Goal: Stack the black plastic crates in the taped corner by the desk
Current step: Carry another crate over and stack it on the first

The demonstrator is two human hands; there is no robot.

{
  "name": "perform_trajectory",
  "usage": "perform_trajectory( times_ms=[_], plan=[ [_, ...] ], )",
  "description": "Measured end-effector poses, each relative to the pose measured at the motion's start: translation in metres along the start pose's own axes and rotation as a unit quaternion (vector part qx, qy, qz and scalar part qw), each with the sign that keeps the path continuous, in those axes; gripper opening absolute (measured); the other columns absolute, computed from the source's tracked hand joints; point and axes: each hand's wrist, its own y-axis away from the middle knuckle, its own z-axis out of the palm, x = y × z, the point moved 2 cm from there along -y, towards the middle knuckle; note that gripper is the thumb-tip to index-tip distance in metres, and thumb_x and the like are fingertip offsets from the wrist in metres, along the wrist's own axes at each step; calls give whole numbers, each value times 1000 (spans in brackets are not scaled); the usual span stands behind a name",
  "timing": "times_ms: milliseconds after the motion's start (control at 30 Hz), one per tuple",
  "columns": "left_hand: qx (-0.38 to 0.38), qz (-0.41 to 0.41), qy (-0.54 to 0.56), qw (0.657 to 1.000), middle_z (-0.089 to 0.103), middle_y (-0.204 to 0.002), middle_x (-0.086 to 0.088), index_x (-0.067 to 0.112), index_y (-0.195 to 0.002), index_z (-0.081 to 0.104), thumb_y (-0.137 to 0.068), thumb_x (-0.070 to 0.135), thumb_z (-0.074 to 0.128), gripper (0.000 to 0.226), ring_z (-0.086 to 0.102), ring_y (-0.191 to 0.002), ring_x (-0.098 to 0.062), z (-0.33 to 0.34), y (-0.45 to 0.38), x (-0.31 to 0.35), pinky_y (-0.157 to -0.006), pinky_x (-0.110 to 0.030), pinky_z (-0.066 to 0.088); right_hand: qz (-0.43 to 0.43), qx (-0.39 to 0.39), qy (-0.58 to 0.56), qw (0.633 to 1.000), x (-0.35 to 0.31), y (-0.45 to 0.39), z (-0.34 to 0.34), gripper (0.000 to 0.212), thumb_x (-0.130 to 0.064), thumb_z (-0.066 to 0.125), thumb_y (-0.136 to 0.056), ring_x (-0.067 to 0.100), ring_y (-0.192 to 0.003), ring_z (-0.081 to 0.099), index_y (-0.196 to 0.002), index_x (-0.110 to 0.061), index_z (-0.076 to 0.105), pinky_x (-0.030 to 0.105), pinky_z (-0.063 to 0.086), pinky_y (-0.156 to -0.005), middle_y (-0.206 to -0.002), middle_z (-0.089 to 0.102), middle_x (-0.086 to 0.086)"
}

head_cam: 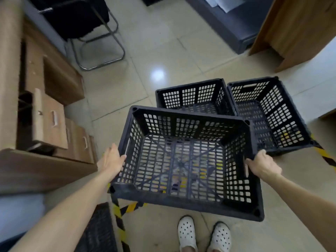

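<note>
Head view: crate (189, 160) held up by both hands.
L hand (111, 160) & R hand (263, 165) fingers clamped on its side walls; 2 more crates (192, 95) (269, 113) on floor (145, 51) beyond.

held crate (187, 160) hides the near wall of the middle crate (190, 95) and most of the striped floor tape (120, 222) beneath. left hand (111, 160) fingers tucked behind the crate wall, grip unclear. chair (81, 20) and desk (11, 88) cut by frame edges.
</note>
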Motion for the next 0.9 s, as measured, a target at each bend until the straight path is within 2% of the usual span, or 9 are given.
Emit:
perform_trajectory(
  times_ms=[133, 300, 533, 667, 800, 900],
  plan=[
    [71, 0, 7, 997, 57, -120, -14, 7, -120, 47, -95, 22, 60, 32, 61, -105, -36, -28, 26, -47, -73, -40, 46, -75, 35, 50, 995, -34, 38, -6, 42, -32, 55, -96, 39, -115, 58, -122, -4, 39, 44, 46, -87, -128, 56, 20],
    [99, -50, -4, 994, 52, -123, -13, 8, -122, 46, -96, 21, 59, 32, 62, -100, -37, -55, 72, -108, -68, -42, 45, -149, 46, 76, 985, -67, 87, -5, 32, -16, 53, -96, 40, -107, 61, -121, -5, 35, 39, 38, -72, -126, 55, 19],
    [93, -157, 26, 983, 49, -131, -15, 6, -131, 46, -96, 20, 59, 40, 61, -104, -37, -73, 138, -196, -76, -45, 51, -235, 7, 103, 966, -104, 156, 2, 28, -17, 50, -96, 40, -113, 58, -118, -5, 38, 43, 46, -85, -127, 55, 19],
    [95, -213, 57, 971, 50, -132, -16, 4, -133, 47, -97, 25, 59, 43, 59, -108, -39, -80, 174, -240, -82, -47, 51, -272, -17, 124, 954, -123, 194, 3, 34, -18, 50, -96, 40, -116, 57, -124, -2, 38, 45, 46, -88, -128, 54, 20],
    [107, -251, 96, 957, 52, -128, -16, 1, -130, 49, -96, 28, 60, 45, 58, -111, -38, -81, 207, -282, -80, -46, 51, -300, -39, 129, 944, -148, 233, 8, 39, -20, 53, -96, 42, -120, 53, -126, -1, 37, 47, 45, -94, -132, 51, 22],
    [117, -279, 119, 946, 50, -128, -19, 0, -131, 49, -93, 29, 63, 50, 56, -112, -39, -81, 226, -316, -87, -48, 52, -325, -52, 138, 934, -169, 264, 18, 43, -20, 54, -96, 44, -122, 51, -128, 2, 35, 47, 45, -95, -133, 49, 24]
  ],
)
